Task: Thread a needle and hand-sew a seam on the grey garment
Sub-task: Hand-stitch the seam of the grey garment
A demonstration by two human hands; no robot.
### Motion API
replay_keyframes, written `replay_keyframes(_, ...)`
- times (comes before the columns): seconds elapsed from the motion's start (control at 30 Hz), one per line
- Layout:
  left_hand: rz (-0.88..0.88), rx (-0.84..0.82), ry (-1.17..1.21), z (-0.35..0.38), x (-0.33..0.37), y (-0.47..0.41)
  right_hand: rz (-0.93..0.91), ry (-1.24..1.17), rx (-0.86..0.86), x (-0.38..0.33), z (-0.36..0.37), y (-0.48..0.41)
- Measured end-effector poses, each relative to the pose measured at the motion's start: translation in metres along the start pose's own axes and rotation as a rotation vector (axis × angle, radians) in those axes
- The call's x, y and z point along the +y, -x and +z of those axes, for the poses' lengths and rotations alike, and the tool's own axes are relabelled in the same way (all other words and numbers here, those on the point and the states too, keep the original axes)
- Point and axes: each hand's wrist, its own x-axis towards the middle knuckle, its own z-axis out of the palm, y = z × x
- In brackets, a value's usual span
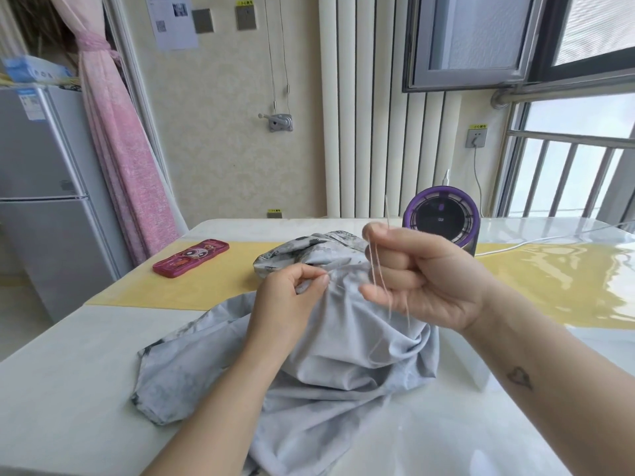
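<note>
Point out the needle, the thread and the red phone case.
needle (pixel 387 210), head view, mid shaft.
thread (pixel 376 269), head view, strands below the fingers.
red phone case (pixel 191 258), head view, middle of the back.

Two bare forearms in view, no sleeves showing, no watch, rings or bracelets seen. Left hand (pixel 285 297): short plain nails, unpainted as far as visible. Right hand (pixel 422 286): same, bare. Right inner forearm carries a small dark outline tattoo (pixel 519 377), heart-like shape with a pointed lower end, near the wrist.
</note>
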Motion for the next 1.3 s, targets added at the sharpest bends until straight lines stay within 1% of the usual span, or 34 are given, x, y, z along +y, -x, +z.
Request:
replay_keyframes(0.03, 0.000, 0.003, 0.002, 0.000, 0.000, 0.000, 0.097, -0.004, -0.076, -0.001, -0.002, 0.003)
replay_keyframes(0.07, 0.001, 0.004, 0.005, 0.000, 0.001, 0.000, 0.158, 0.047, -0.085, -0.002, -0.004, 0.004)
replay_keyframes(0.1, 0.004, 0.005, 0.008, 0.000, 0.002, 0.000, 0.191, 0.141, -0.038, -0.002, -0.005, 0.006)
replay_keyframes(0.13, 0.010, 0.003, 0.012, 0.000, 0.003, 0.001, 0.201, 0.264, 0.050, -0.001, -0.003, 0.006)
replay_keyframes(0.17, 0.019, 0.001, 0.016, 0.000, 0.004, 0.001, 0.185, 0.396, 0.168, 0.000, -0.003, 0.005)
replay_keyframes(0.23, 0.029, -0.008, 0.027, -0.001, 0.007, 0.003, 0.075, 0.713, 0.410, 0.004, -0.004, 0.001)
replay_keyframes(0.3, 0.040, -0.016, 0.043, -0.003, 0.009, 0.005, -0.113, 1.182, 0.605, 0.004, -0.006, -0.003)
replay_keyframes(0.33, 0.050, -0.021, 0.050, -0.004, 0.010, 0.007, -0.182, 1.422, 0.655, 0.003, -0.007, -0.004)
replay_keyframes(0.37, 0.064, -0.028, 0.052, -0.005, 0.010, 0.008, -0.205, 1.615, 0.677, 0.001, -0.007, -0.006)
replay_keyframes(0.4, 0.079, -0.037, 0.047, -0.006, 0.011, 0.010, -0.185, 1.743, 0.683, -0.001, -0.008, -0.006)
replay_keyframes(0.43, 0.097, -0.044, 0.037, -0.007, 0.012, 0.011, -0.147, 1.810, 0.673, -0.003, -0.009, -0.006)
replay_keyframes(0.53, 0.160, -0.034, -0.018, -0.014, 0.014, 0.013, -0.066, 1.869, 0.621, -0.011, -0.014, -0.007)
replay_keyframes(0.63, 0.203, 0.024, -0.100, -0.021, 0.010, 0.007, -0.064, 1.863, 0.640, -0.016, -0.020, -0.009)
replay_keyframes(0.77, 0.242, 0.046, -0.207, -0.029, 0.013, -0.005, -0.019, 1.934, 0.600, -0.017, -0.021, -0.012)
replay_keyframes(0.93, 0.188, 0.069, -0.199, -0.041, 0.024, -0.027, -0.147, 1.967, 0.680, -0.031, -0.017, -0.018)
replay_keyframes(1.03, 0.153, 0.003, -0.227, -0.039, 0.019, -0.028, -0.188, 2.005, 0.748, -0.032, -0.020, -0.024)
replay_keyframes(1.17, 0.105, -0.057, -0.233, -0.029, 0.006, -0.019, -0.230, 1.983, 0.857, -0.019, -0.038, -0.024)
replay_keyframes(1.3, 0.123, 0.014, -0.338, -0.021, -0.005, -0.023, -0.245, 2.030, 0.907, -0.008, -0.052, -0.023)
